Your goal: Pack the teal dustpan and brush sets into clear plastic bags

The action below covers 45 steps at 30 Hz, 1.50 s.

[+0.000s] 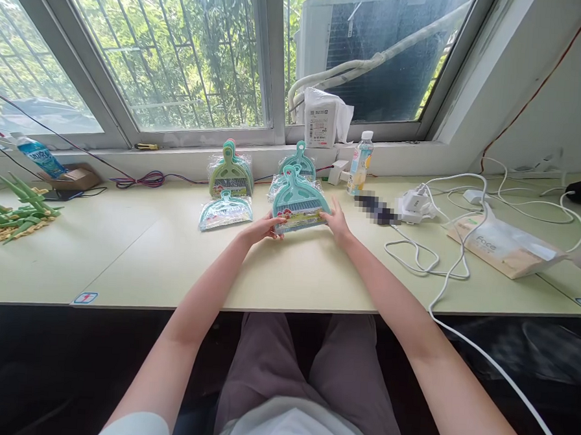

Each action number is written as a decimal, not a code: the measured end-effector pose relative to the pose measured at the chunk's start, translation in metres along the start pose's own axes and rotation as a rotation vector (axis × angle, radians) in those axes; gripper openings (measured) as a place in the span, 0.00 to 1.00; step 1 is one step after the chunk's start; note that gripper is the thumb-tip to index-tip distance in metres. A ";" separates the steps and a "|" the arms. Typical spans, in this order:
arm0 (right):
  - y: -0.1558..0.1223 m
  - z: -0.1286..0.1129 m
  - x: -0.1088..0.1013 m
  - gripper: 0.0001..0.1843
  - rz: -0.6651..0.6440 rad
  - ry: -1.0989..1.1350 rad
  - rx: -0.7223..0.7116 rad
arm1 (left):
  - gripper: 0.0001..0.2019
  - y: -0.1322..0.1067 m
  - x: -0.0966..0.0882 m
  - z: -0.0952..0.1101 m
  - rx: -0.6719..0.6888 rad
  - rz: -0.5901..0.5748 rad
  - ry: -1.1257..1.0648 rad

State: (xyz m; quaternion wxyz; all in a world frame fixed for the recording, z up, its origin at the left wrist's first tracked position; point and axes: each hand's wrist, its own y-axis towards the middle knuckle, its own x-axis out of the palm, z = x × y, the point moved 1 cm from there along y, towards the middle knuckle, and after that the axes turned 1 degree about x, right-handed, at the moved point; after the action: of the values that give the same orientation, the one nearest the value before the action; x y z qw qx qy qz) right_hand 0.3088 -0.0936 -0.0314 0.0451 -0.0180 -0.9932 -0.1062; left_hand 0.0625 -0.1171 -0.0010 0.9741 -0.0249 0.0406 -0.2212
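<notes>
A teal mini dustpan and brush set (299, 195) in clear plastic wrap is held up between my hands, its handle end pointing toward the window. My left hand (265, 230) is closed on its lower left corner, and my right hand (337, 221) grips its right edge. Right behind it stands another teal dustpan set (301, 157), partly covered from view. To the left, a wrapped teal dustpan set (226, 211) lies on the table in front of several green and pink dustpan sets (231, 175) leaning together near the window wall.
On the pale table (297, 283), a drink bottle (360, 163) and white chargers (415, 204) with looping cables stand to the right, before a tissue pack (506, 245). A white package (322, 122) rests on the sill. At left are a plant (18, 210) and a blue bottle (40, 156).
</notes>
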 end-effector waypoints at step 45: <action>0.128 0.046 0.075 0.31 0.279 -0.560 0.046 | 0.21 0.147 -0.086 -0.021 -0.024 0.714 0.720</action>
State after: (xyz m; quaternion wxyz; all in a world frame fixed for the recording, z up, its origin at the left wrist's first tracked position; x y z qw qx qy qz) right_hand 0.2364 0.0436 -0.0422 -0.2155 -0.1817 -0.9571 -0.0674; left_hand 0.0469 0.0522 -0.0254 0.9128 0.0570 0.3825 0.1316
